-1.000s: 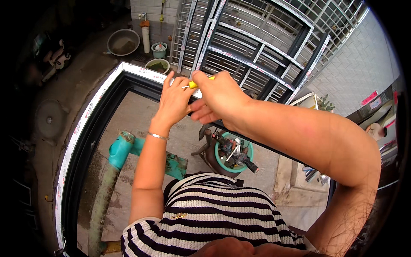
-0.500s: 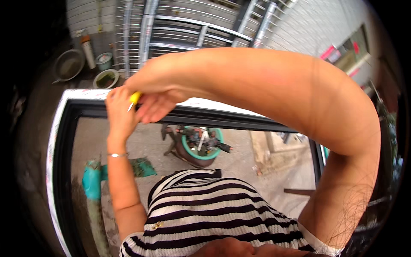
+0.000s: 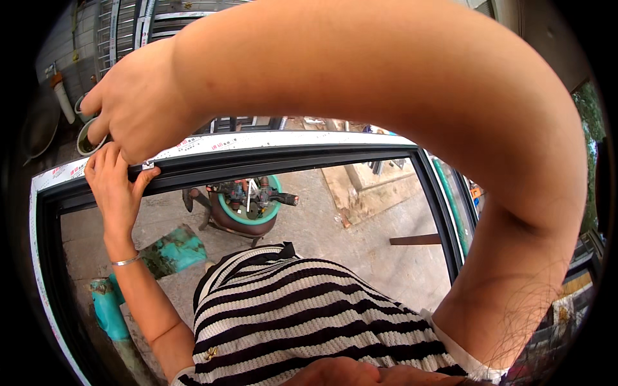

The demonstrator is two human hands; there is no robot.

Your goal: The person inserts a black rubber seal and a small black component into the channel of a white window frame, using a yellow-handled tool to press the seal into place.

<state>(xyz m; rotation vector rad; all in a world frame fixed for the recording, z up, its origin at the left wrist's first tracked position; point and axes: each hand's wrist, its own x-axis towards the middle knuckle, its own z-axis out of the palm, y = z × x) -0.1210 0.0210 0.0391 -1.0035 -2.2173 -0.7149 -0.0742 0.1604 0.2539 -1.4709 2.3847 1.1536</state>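
A large frame [image 3: 251, 154], like a window or door frame, has a black inner profile and white printed film on its outer face. My left hand [image 3: 119, 186] grips its far bar near the left corner, fingers over the white rim and thumb on the black inner edge. By that thumb is a small silvery metal piece [image 3: 149, 165]. My right hand [image 3: 145, 96] arches over the same bar, just beyond the left hand, with its fingers curled down. What those fingers hold, if anything, is hidden behind the hand.
Through the frame's opening a dark pot with a green rim [image 3: 248, 215] holds tools and dark parts. A teal-topped pipe [image 3: 111, 312] stands at lower left. A wooden bar [image 3: 415, 240] lies at right. Metal racks [image 3: 125, 29] and small buckets [image 3: 90, 136] are at far left.
My view has shifted, so the frame sits further left. My right hand has turned from open fingers to curled ones. The yellow-handled tool between my hands is now out of sight.
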